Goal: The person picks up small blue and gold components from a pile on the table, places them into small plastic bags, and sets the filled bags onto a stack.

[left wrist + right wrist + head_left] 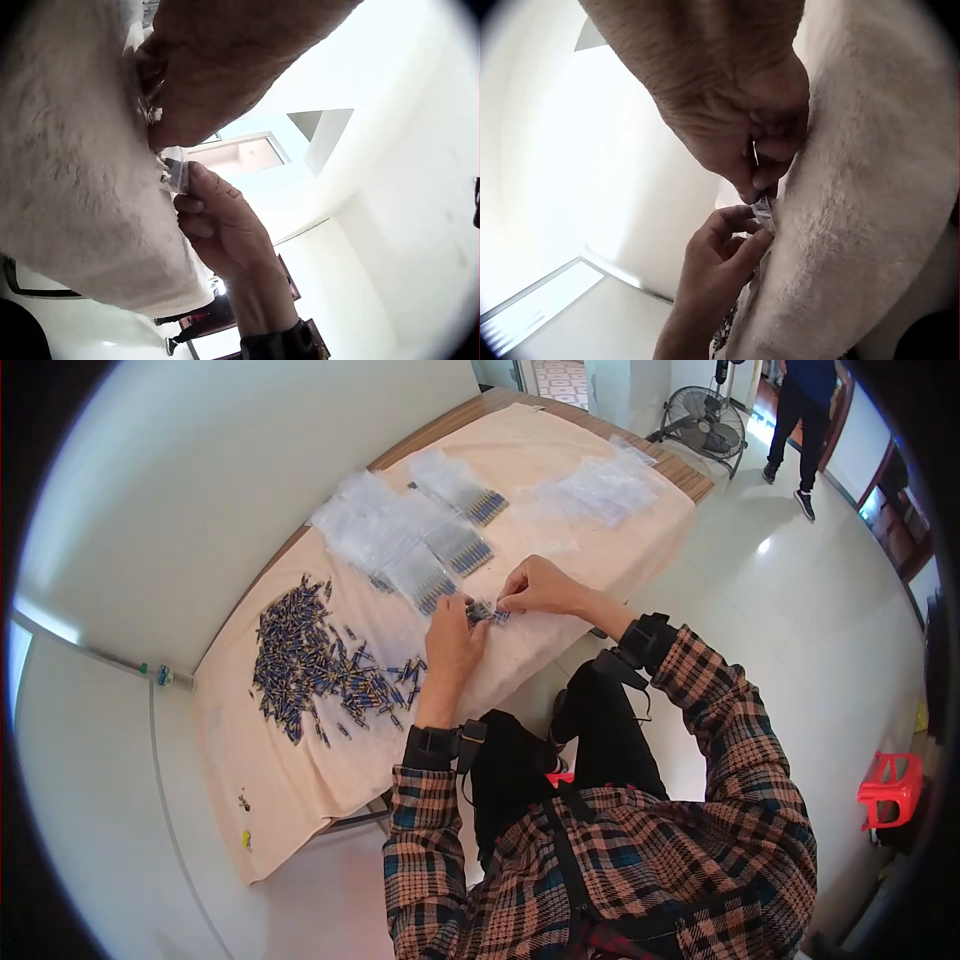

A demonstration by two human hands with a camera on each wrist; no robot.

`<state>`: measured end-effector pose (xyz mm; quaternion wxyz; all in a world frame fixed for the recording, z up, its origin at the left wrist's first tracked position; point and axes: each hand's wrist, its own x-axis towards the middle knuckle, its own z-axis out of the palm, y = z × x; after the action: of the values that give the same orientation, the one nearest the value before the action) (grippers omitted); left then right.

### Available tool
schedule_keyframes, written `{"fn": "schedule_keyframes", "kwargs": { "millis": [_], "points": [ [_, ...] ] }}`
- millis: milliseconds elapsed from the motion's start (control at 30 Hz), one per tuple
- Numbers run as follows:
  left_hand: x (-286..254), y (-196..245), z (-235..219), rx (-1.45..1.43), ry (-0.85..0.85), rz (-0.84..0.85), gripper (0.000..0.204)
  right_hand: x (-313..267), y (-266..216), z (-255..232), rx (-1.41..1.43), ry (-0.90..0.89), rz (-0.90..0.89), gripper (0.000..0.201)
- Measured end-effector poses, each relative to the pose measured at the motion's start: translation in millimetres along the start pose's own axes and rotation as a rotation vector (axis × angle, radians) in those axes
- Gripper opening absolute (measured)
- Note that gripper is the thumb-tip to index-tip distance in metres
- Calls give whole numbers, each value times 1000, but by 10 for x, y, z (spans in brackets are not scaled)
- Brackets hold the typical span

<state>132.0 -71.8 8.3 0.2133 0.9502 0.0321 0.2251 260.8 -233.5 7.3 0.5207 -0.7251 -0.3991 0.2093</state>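
Observation:
Over the cloth's near edge, both hands work at a small clear plastic bag with dark and blue pieces in it. My left hand holds the bag between thumb and fingers, its knuckles low to the cloth. From the other side, my right hand pinches the bag's edge between thumb and forefinger. In the right wrist view, the bag is caught between both sets of fingertips, which partly hide its contents. Just beyond the left hand lies a filled clear bag with a row of blue-and-gold cylindrical pieces.
A heap of loose blue-and-gold pieces spreads on the cloth to the left. More filled bags lie behind the hands, and flat clear bags at the far right. A person stands beyond the table by a fan.

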Motion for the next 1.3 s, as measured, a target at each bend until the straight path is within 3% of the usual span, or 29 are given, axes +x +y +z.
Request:
{"fn": "schedule_keyframes", "kwargs": {
  "millis": [200,267,433,600,867,1000,1100,1233,1300],
  "points": [
    [78,-35,39,-84,-54,-74,24,86,21,-26,-14,-35,-32,13],
    [83,-43,45,-89,-70,-97,23,115,48,-39,60,-21,52,14],
    [55,-82,66,-145,-22,-56,21,193,103,-53,106,37,130,17],
    [45,-89,69,-169,13,-20,18,189,85,2,112,12,88,17],
    [36,-151,97,-168,29,55,16,173,35,-64,121,-179,189,15],
    [25,-150,116,-179,26,64,15,181,87,34,-84,-82,129,15],
    [9,-167,106,-183,26,62,14,152,105,182,121,66,62,16],
    [-28,-165,101,-221,9,50,12,106,31,169,-2,4,67,17],
    [-3,-157,89,-260,-17,29,10,52,-15,196,-24,64,65,17]
  ]
}}
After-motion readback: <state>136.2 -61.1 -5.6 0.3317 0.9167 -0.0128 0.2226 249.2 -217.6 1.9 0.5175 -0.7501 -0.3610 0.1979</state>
